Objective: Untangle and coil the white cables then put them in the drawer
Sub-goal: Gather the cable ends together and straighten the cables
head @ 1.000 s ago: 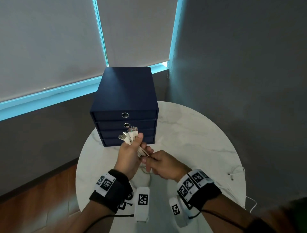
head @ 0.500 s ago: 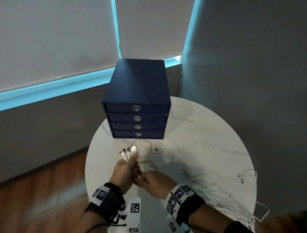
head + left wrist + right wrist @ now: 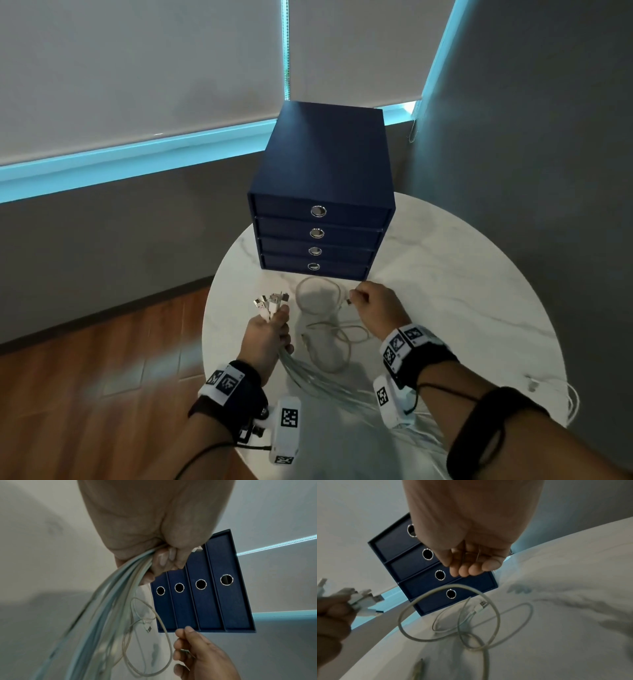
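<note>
Two hands work above a round white marble table (image 3: pixel 462 274). Nearest, the left hand (image 3: pixel 265 337) is fisted around a bundle of white cables (image 3: pixel 308 380): the plug ends (image 3: pixel 269 301) fan out above the thumb, and the strands trail from the bottom of the fist back toward the person and off the table's near edge. In the left wrist view the curled fingers (image 3: pixel 163 559) are clamped tight on the strands, which stream down and away, blurred.

Just right of it and slightly farther out, the right hand (image 3: pixel 375 306) hovers with its fingers curled, pinching the thin end of a loose white cable (image 3: pixel 320 301) at the fingertips (image 3: pixel 354 294); how firm that pinch is cannot be told from the right wrist view, where only a fine strand crosses the palm. This cable lies apart from the gripped bundle, between the two hands, one loop standing up off the marble and more loops slack on the surface below it, with a USB plug (image 3: pixel 482 603) resting free on the tabletop.

Beyond both hands stands a dark blue drawer unit (image 3: pixel 325 164), four drawers all closed, each with a metal ring pull (image 3: pixel 318 211). Its bottom drawer sits just behind the raised loop. Farther off are grey walls and lowered blinds (image 3: pixel 137 68).
</note>
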The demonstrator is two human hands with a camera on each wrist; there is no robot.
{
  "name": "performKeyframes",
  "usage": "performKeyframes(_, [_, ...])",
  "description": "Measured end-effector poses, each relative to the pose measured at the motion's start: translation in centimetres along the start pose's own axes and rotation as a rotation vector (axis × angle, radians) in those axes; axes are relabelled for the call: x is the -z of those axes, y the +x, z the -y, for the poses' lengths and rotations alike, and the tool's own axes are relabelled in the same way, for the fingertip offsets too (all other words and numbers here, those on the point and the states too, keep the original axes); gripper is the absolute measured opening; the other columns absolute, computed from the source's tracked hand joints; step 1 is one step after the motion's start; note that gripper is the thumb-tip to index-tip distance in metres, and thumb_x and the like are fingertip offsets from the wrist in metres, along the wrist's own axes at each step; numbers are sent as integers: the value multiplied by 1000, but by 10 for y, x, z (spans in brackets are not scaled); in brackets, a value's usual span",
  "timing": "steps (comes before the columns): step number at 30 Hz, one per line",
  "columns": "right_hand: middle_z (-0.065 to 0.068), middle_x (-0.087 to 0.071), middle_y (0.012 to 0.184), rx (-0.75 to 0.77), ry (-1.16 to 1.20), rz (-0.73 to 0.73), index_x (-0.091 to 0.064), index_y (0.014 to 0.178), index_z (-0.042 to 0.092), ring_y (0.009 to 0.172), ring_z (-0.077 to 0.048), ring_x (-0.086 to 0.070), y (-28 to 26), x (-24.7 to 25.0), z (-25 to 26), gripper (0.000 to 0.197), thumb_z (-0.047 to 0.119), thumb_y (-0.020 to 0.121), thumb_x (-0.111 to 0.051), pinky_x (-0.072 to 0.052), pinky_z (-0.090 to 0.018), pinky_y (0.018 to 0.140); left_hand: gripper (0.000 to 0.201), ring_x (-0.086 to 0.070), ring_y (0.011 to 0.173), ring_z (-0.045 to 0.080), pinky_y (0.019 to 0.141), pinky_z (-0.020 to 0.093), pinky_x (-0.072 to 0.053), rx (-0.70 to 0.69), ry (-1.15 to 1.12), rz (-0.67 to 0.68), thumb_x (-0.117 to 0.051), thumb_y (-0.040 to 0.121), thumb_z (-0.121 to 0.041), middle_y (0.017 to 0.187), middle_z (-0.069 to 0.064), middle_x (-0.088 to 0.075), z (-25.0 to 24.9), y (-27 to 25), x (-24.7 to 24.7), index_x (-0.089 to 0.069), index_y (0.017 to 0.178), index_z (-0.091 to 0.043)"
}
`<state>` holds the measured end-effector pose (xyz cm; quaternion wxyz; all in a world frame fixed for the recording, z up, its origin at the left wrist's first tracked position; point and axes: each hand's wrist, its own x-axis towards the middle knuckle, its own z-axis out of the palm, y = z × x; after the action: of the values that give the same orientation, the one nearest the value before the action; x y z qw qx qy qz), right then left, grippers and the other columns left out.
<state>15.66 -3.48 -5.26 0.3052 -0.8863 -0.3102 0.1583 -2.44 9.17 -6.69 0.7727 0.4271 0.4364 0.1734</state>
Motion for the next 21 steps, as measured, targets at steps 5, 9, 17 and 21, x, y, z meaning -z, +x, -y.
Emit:
performKeyframes(5, [3,-51,57,48,-13,230,-55,67,13,54,-15,-49,5,-17,17,42,45,94,-54,-43,-32,58,34,-27,44,14,50,27,-34,34,-70,4,-52,102,-25,55,-1,-31,-1,5,-2,-48,71,-14])
performKeyframes(9, [-6,-54,73,124,-124,312,-50,66,10,66,-23,-54,11,-37,34,39,32,98,-48,-43,-35,63,32,-27,45,14,49,28,-35,38,-46,31,-50,103,-26,55,-2,-30,-1,8,-4,-48,74,-14])
performKeyframes(17, [-7,-23,148,34,-396,569,-40,136,17,121,-32,-50,14,-79,48,48,27,93,-58,-44,-41,101,33,-29,44,14,51,29,-36,51,-27,25,-51,103,-27,54,-2,-32,3,13,-1,-49,73,-14])
performKeyframes(21, [-9,-27,145,3,-469,496,-34,138,13,128,-35,-41,3,-96,43,53,19,92,-60,-41,-45,105,35,-29,42,13,50,28,-34,63,-19,16,-50,104,-26,54,-2,-33,7,12,6,-47,71,-14])
